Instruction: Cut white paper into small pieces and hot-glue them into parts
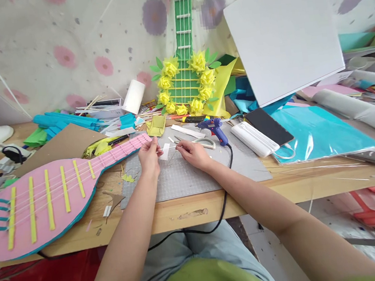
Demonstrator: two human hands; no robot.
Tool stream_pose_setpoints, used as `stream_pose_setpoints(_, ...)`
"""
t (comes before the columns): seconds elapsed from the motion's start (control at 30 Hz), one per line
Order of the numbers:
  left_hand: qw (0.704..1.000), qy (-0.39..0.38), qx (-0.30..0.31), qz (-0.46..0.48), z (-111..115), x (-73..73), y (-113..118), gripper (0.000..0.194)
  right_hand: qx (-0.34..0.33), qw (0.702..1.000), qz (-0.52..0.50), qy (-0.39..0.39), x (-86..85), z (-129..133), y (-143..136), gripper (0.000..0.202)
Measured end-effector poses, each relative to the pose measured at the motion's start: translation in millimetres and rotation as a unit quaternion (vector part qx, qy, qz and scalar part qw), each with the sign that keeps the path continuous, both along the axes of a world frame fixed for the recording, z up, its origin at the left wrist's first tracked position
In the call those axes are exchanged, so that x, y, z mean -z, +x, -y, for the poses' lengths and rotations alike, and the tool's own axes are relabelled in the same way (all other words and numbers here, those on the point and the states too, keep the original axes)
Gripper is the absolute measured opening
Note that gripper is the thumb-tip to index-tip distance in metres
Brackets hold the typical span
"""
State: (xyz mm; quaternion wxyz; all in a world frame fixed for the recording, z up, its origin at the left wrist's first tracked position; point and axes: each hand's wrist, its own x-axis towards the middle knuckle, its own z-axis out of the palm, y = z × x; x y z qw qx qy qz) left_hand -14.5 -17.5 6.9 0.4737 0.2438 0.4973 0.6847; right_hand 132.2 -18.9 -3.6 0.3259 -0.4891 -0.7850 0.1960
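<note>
Both hands are over the grey cutting mat (185, 177). My left hand (150, 154) is closed in a pinch on one end of a thin white stick (168, 147). At the other end, the fingers of my right hand (192, 152) are pinched on the same stick. Under it lies a small white paper piece (165, 153). White-handled scissors (207, 143) rest just beyond my right hand, and a white strip (187, 131) lies behind them. A blue glue gun (216, 130) sits further right. The pink paper lute (54, 191) lies to the left, its neck tip near my left hand.
A green paper instrument with yellow flowers (186, 82) leans at the back. To the right are a white power strip (254, 139), a black flat box (269, 126), a blue packet (322, 132) and a large white board (285, 34). The glue gun's black cable (225, 194) hangs over the front edge.
</note>
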Motion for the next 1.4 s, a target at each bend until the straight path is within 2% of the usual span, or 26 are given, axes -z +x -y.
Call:
stream_pose_setpoints(0.17,0.994,0.04,0.099,0.016,6,-0.8,13,0.037,-0.036,0.999,-0.001,0.02,0.5,0,0,0.019)
stream_pose_setpoints(0.33,0.994,0.06,0.094,0.014,7,-0.7,14,0.039,-0.057,0.998,-0.002,0.009,-0.2,1,-1,0.018)
stream_pose_setpoints(0.5,0.995,0.068,0.077,0.005,5,2.4,13,0.046,-0.052,0.999,0.005,0.0,-0.2,2,-2,0.018)
stream_pose_setpoints(0.73,0.986,0.014,0.159,0.048,5,-1.8,10,0.044,-0.038,0.999,-0.011,-0.035,0.8,-1,1,0.017)
stream_pose_setpoints(0.83,0.989,-0.021,0.133,0.055,3,-1.5,9,0.039,-0.05,0.997,-0.037,-0.04,2.3,-3,2,0.016)
stream_pose_setpoints(0.93,0.996,-0.038,0.07,0.028,0,2.9,10,0.031,-0.065,0.995,-0.057,-0.046,2.7,-3,2,0.016)
stream_pose_setpoints(1.07,1.0,0.016,0.015,-0.007,-2,9.0,11,0.024,-0.064,0.995,-0.059,-0.046,2.6,-3,2,0.015)
stream_pose_setpoints(1.17,0.998,0.052,0.018,-0.011,-2,11.1,12,0.029,-0.066,0.996,-0.049,-0.042,2.7,-3,3,0.016)
stream_pose_setpoints(1.27,0.996,0.072,0.044,-0.009,-1,11.3,13,0.038,-0.066,0.996,-0.037,-0.037,2.1,-3,3,0.017)
stream_pose_setpoints(1.4,0.994,0.084,0.072,0.001,0,8.9,14,0.041,-0.055,0.998,-0.011,-0.026,0.3,-1,2,0.016)
